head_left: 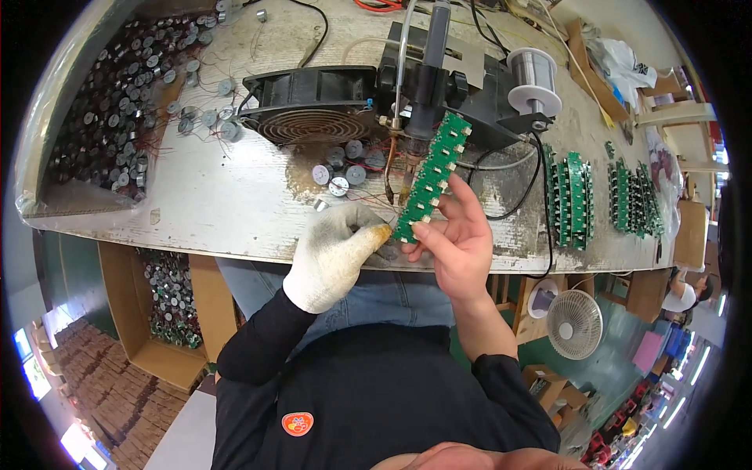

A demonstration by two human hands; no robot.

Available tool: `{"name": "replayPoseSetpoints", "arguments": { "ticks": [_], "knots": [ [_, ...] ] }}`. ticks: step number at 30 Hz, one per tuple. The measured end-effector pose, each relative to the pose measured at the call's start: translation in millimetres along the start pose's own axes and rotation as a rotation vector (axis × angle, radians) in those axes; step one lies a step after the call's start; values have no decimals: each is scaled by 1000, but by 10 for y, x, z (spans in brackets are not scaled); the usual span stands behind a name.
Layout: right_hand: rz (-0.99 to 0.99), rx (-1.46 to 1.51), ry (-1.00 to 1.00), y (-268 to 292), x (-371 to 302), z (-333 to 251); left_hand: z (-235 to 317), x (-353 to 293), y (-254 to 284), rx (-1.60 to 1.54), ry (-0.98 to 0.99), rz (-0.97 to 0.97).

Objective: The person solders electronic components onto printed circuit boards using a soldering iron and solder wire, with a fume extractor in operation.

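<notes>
My bare right hand (pixel 460 243) grips a long green circuit board strip (pixel 429 178), its thumb over the lower part. The strip stands tilted, its top leaning right, with a row of small white connectors. My left hand (pixel 335 249), in a white glove with a stained thumb tip, is closed in a pinch at the strip's lower left edge. What it pinches is hidden; thin wires run close by. Just beyond lie several small round metal motors (pixel 356 174). A soldering station's dark upright holder (pixel 427 94) and a bent copper-coloured tube (pixel 390 172) stand right behind the strip.
A plastic-lined box of wired motors (pixel 117 117) fills the back left. A black fan (pixel 313 106) stands behind the loose motors, a solder wire spool (pixel 534 78) to the right. Stacked green boards (pixel 572 200) lie at right. Below the table's left edge sits a cardboard box (pixel 160 356).
</notes>
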State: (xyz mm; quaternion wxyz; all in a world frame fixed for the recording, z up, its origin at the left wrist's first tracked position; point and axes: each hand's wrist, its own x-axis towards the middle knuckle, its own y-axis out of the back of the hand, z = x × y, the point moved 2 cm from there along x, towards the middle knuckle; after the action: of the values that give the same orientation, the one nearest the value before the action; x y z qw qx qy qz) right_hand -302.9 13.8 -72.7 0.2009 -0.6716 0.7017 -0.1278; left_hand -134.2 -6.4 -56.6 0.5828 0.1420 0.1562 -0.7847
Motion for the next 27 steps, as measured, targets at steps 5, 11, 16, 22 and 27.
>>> {"name": "replayPoseSetpoints", "arguments": {
  "ticks": [5, 11, 16, 22, 27],
  "knots": [
    [-4, 10, 27, -23, 28, -4, 16, 24, 14, -13, 5, 4],
    [1, 9, 39, -29, 63, -31, -36, 89, 28, -74, 35, -7],
    [6, 16, 47, -35, 89, -32, -46, 122, 22, -138, 32, 8],
    [18, 36, 56, -48, 99, -67, 60, 97, -16, -286, 136, -22],
    [-2, 27, 82, -57, 97, -89, 103, 86, -22, -304, 108, -18]
  ]
}}
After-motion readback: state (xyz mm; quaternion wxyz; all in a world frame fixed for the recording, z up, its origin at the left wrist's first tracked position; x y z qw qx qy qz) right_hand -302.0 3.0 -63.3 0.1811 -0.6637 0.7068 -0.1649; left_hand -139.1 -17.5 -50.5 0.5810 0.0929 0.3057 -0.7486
